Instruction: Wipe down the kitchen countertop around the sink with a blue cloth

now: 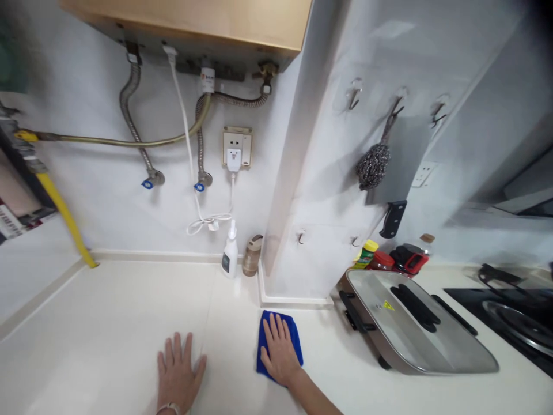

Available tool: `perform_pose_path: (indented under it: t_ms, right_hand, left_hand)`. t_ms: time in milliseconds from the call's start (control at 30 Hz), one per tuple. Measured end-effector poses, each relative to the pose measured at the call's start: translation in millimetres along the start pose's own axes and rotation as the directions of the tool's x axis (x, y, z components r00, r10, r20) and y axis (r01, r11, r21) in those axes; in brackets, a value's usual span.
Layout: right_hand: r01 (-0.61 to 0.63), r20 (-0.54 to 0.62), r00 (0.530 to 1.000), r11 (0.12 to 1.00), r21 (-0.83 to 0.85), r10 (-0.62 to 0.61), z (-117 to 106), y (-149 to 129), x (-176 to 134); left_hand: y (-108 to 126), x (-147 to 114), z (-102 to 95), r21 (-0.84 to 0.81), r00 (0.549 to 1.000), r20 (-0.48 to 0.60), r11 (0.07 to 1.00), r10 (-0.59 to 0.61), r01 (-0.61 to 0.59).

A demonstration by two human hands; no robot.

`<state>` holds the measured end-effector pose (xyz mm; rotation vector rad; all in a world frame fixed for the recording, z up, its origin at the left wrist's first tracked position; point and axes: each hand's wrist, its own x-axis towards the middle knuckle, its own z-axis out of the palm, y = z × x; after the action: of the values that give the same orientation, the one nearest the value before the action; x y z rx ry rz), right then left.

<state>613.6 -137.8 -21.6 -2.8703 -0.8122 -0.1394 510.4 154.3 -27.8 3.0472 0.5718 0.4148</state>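
My left hand lies flat on the pale countertop, fingers spread, with nothing in it. A folded blue cloth rests on the counter near the foot of the white pillar. On top of the cloth, my right hand is laid flat with its fingers stretched out, pressing rather than gripping; its palm hides the middle of the cloth. Behind both hands, a white spray bottle and a brown-tinted bottle stand upright against the wall.
An electric pan with a glass lid sits at right, beside a black stove. A cleaver and a steel scrubber hang on the pillar. Overhead is a water heater; a yellow gas pipe runs at left.
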Motion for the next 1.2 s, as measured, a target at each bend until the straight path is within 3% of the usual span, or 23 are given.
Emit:
perform_pose_path:
  t_ms: [100, 167, 333, 500, 567, 667, 800, 967, 1200]
  right_hand:
    - [0.213, 0.045, 0.976, 0.976, 0.041, -0.215, -13, -2, -18]
    - [0.294, 0.059, 0.953, 0.953, 0.072, -0.298, -18, -4, -34]
    - [0.314, 0.071, 0.943, 0.940, 0.133, -0.325, -27, -3, -76]
    - [0.312, 0.023, 0.948, 0.942, 0.127, -0.317, -36, 21, -115]
    - [0.267, -0.012, 0.963, 0.958, 0.103, -0.268, -31, 30, -127]
    - [0.091, -0.125, 0.988, 0.996, 0.027, -0.087, -14, 32, -138]
    - [-0.156, -0.235, 0.962, 0.986, -0.052, 0.140, 11, 11, -132]
    - [-0.252, -0.224, 0.948, 0.964, -0.087, 0.227, 11, 5, -98]
    - [-0.461, -0.186, 0.880, 0.879, -0.121, 0.437, 2, 55, -37]
  left_hand:
    - [-1, -1, -2.2, 0.001, 1.000, 0.025, 1.000, -0.017, 0.017]
    - [-2, -1, -3.8, -0.013, 0.999, 0.041, 1.000, -0.024, 0.024]
    - [-3, 0, -5.9, 0.022, 0.998, 0.054, 1.000, -0.019, 0.018]
    - [0, 3, -10.9, 0.069, 0.997, 0.072, 0.998, -0.011, 0.006]
    - [2, 3, -13.4, 0.087, 0.997, 0.081, 0.996, -0.012, 0.005]
    - [3, 4, -13.4, 0.102, 0.997, 0.082, 0.995, -0.006, -0.003]
    - [1, 4, -6.9, 0.071, 0.998, 0.067, 0.997, 0.009, -0.014]
    - [1, 1, -0.7, 0.034, 1.000, 0.016, 0.999, 0.011, -0.011]
    - [-4, -1, 3.6, 0.009, 0.998, -0.050, 0.999, 0.037, -0.037]
